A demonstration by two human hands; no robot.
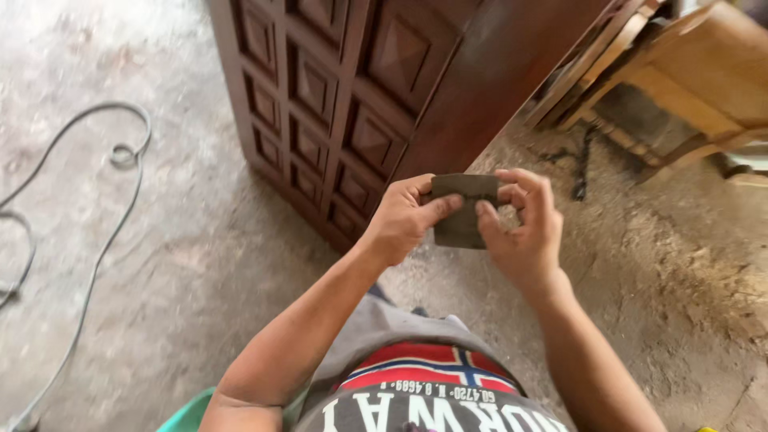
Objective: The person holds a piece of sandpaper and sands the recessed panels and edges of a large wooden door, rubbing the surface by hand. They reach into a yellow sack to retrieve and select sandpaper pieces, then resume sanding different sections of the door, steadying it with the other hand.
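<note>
While both hands meet in front of the door (376, 104), they share one thing: a dark sheet (462, 212), rectangular and folded or bent near its top; it sits just below the door's lower corner and above the floor (184, 272), touching neither; the left hand (404, 220) pinches the sheet's left edge, thumb laid across the face and fingers curled behind; the right hand (524, 224) pinches the right edge, thumb on the face and fingertips hooked over the top; each grip is pressed together on the sheet; the door is dark brown wood with rows of raised square panels, and it stands tilted in the view, its base on the floor; left of the door a grey cable (104, 232) loops and trails over the dusty floor, well apart from the hands; right of the door, pale wooden frames (696, 80) lean and lie stacked; something dark and thin (582, 164) lies on the floor between the door and those frames, too blurred to identify; below the door, nearest the camera, a green edge (188, 414) shows beside the left elbow.
</note>
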